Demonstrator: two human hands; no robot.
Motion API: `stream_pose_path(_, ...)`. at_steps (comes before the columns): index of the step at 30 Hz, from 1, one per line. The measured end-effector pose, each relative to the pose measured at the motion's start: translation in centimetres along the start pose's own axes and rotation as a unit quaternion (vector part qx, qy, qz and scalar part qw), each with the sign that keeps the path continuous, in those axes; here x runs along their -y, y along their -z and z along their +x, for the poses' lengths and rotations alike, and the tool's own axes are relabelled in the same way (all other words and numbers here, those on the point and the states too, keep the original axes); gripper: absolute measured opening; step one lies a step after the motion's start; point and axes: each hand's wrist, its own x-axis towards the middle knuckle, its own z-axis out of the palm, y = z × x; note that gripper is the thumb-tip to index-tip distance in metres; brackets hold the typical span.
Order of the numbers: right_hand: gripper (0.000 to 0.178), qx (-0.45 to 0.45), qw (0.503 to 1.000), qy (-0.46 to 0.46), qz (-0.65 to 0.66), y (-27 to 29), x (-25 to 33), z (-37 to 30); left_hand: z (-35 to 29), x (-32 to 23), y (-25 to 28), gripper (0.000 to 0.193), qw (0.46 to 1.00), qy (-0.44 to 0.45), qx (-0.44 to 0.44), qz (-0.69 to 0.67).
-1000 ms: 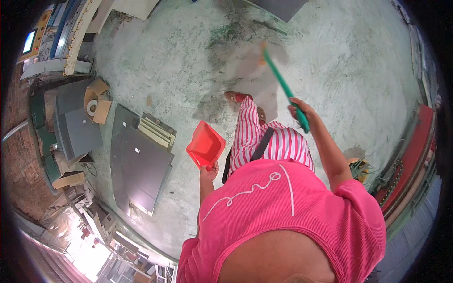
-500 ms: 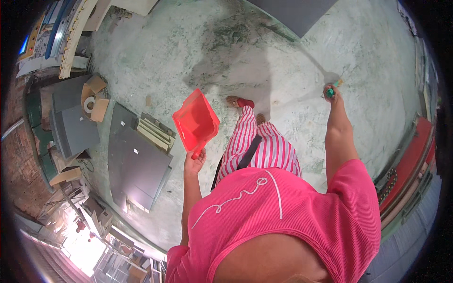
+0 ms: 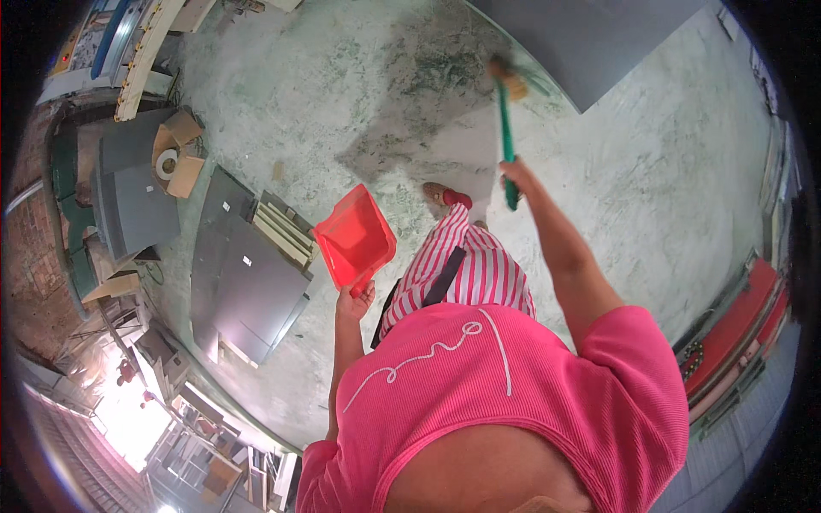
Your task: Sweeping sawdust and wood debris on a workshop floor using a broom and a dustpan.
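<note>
My left hand [image 3: 356,303] grips the short handle of a red dustpan [image 3: 357,235], held out to the left of my legs with its wide mouth facing away from me. In my right hand [image 3: 518,178] is a green-handled brush [image 3: 506,128], the fingers wrapped round its handle. The bristle end points away from me and looks blurred, close to the edge of a dark grey panel [image 3: 581,43]. Whether the bristles touch the floor I cannot tell.
Dark grey boards [image 3: 244,274] and stacked pale strips [image 3: 285,231] lie at the left. Beyond them sits an open cardboard box [image 3: 182,167] with a white roll. Red lengths [image 3: 740,312] line the right side. The concrete floor [image 3: 282,103] is stained.
My right hand has swung inward to the left, and the brush now shows lengthwise, pointing away. The left hand still holds the dustpan, slightly lower. The view has shifted a little.
</note>
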Motion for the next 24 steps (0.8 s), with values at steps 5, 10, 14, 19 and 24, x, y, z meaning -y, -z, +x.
stream_pose_path(5,0.035,0.232,0.968,-0.006,0.091,-1.8,2.1,-7.9,1.5,-0.5,0.7,0.030,0.998,0.006,-0.034,-0.045)
stream_pose_path(10,0.048,0.202,0.972,-0.045,0.111,2.3,4.7,-15.7,2.8,-2.0,0.1,0.029,1.000,0.008,0.015,-0.019)
stream_pose_path(14,0.052,0.036,0.994,-0.066,0.078,7.1,1.2,-14.9,2.5,-3.3,-2.7,0.030,1.000,-0.011,0.003,-0.023)
stream_pose_path(19,0.022,-0.032,0.999,-0.025,0.028,16.3,-2.8,-7.2,3.0,-4.6,-4.0,0.032,0.998,-0.019,0.054,-0.005)
stream_pose_path(24,0.029,-0.002,0.997,-0.072,0.042,15.3,0.7,-1.8,3.3,-4.9,-2.2,0.033,0.995,-0.021,0.100,0.014)
